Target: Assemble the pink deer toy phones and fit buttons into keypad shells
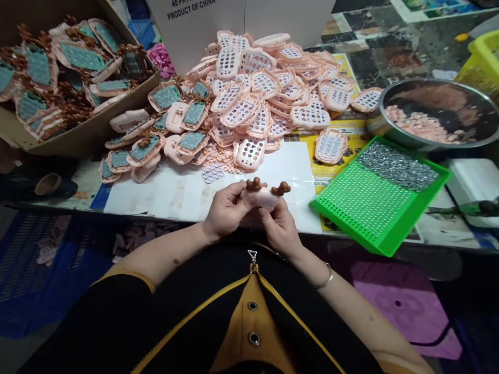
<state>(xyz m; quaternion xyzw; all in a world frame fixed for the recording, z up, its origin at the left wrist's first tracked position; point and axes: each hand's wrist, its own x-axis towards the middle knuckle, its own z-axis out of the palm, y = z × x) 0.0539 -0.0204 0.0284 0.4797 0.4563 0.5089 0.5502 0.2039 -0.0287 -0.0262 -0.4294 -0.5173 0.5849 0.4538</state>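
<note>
Both my hands hold one pale pink plastic toy shell (264, 198) with two brown antler-like knobs, just over the table's front edge. My left hand (226, 210) grips its left end, thumb and fingers closed on it. The right end is pinched in my right hand (279, 226), thumb underneath. Beyond my hands lies a small pad of pale lilac buttons (212, 173). A heap of pink shell halves with holes (249, 106) rises behind it. To its left are shells with green circuit boards (142, 147). The underside of the held shell is hidden.
A cardboard box (83, 140) of similar shells stands at the left. On the right, a green perforated tray (374, 200) holds many small screws (397, 165), and a steel bowl (374, 124) holds small pink pieces. A purple stool (401, 306) and blue crate (35, 270) sit below table level.
</note>
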